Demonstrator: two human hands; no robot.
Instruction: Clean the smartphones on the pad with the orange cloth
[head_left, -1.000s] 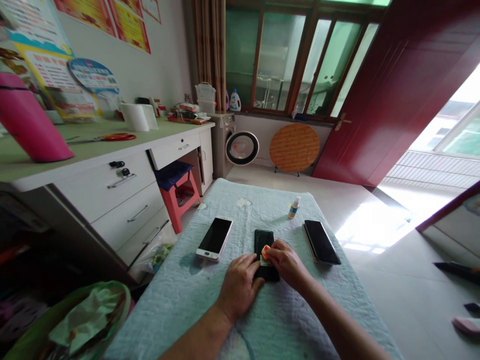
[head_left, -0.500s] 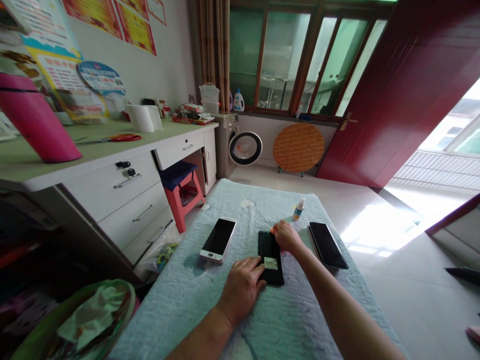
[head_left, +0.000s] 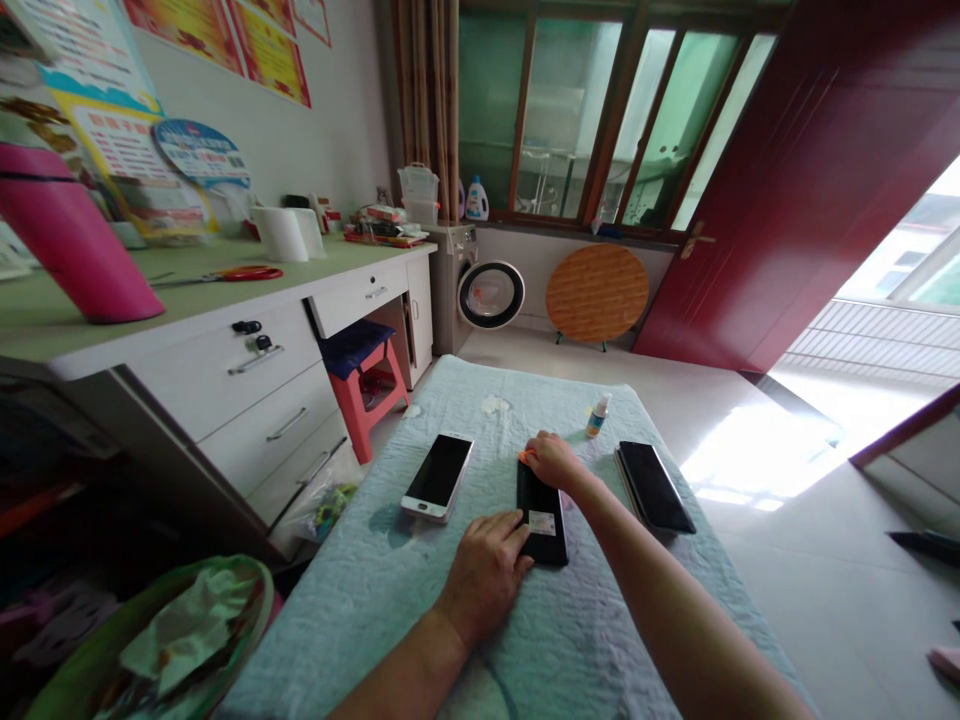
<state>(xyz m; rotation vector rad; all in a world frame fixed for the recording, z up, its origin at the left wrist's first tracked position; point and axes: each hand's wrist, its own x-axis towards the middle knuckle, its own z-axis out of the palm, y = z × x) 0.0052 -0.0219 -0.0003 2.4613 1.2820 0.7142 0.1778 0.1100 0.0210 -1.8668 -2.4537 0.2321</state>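
A black phone [head_left: 541, 502] lies face up in the middle of a table covered with a pale blue cloth [head_left: 420, 600]. My left hand [head_left: 486, 572] lies flat on the cloth and presses the phone's near left corner, fingers stretched. My right hand [head_left: 552, 459] rests at the phone's far end, fingers pinched on a small orange thing [head_left: 526, 456]. A small whitish sticker [head_left: 541, 521] sits on the screen near my left fingertips.
A white-framed phone [head_left: 438, 475] lies left of the black one, a dark phone [head_left: 654, 485] to the right. A small dropper bottle [head_left: 597, 416] stands behind them. A desk with drawers [head_left: 247, 380] and a red stool [head_left: 363, 385] are on the left. A green bin [head_left: 161, 640] sits near left.
My right hand slid from the phone's near end up to its far end with the orange thing, uncovering the sticker. The left hand stayed put.
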